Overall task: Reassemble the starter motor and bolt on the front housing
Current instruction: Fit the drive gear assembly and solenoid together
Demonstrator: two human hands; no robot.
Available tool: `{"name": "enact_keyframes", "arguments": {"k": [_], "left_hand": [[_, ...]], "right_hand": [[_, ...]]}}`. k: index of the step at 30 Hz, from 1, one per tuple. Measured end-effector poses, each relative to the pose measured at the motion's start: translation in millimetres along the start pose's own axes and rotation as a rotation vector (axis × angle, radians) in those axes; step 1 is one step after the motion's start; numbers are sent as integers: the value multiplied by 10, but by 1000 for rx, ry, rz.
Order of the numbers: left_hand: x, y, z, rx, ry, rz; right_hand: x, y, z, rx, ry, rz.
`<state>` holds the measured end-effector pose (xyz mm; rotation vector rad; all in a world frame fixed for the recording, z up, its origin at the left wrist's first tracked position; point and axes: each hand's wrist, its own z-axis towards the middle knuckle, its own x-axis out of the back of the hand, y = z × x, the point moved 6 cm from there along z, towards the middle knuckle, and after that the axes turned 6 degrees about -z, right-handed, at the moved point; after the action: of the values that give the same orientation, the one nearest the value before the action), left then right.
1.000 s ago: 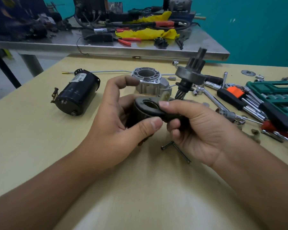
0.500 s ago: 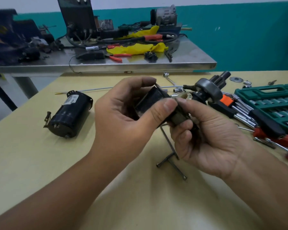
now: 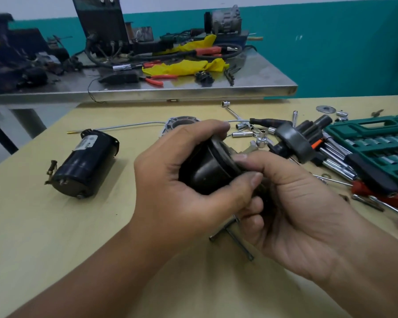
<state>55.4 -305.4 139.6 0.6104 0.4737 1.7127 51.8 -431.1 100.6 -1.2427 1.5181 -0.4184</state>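
My left hand (image 3: 182,180) grips a black cup-shaped starter part (image 3: 207,167) above the wooden table (image 3: 55,237), thumb under it and fingers over its rim. My right hand (image 3: 292,210) holds the same part from the right, thumb against its flange. A pinion drive gear (image 3: 295,143) sticks out up and to the right of the part. The black motor body (image 3: 85,165) lies on its side to the left. The grey aluminium front housing (image 3: 177,123) stands behind my left hand, mostly hidden. Two long bolts (image 3: 233,235) lie crossed under my hands.
A green socket set case (image 3: 377,143) sits at the right with screwdrivers, ratchet extensions and loose sockets (image 3: 241,134) spread beside it. A thin metal rod (image 3: 124,126) lies at the back. A steel bench (image 3: 193,88) with cables, pliers and yellow cloth stands behind.
The black part has been tilted so its closed side faces me and its flange points right. Both hands have shifted their grip around it, and the pinion gear now leans further right.
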Motion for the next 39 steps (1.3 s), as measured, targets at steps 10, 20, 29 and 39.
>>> {"name": "enact_keyframes", "arguments": {"k": [10,20,29,39], "left_hand": [[4,-146,6,200,-58,-187],[15,-156,-39,90,-78,-163],[83,-192,-2,89,-76,-187],[70,-138,-26,54,-100,-108]], "right_hand": [[-98,36,44,20,-100,321],[9,-83,31,3,-90,390],[-66,9,41,-7,-197,366],[-80,40,63,56,-179,253]]}}
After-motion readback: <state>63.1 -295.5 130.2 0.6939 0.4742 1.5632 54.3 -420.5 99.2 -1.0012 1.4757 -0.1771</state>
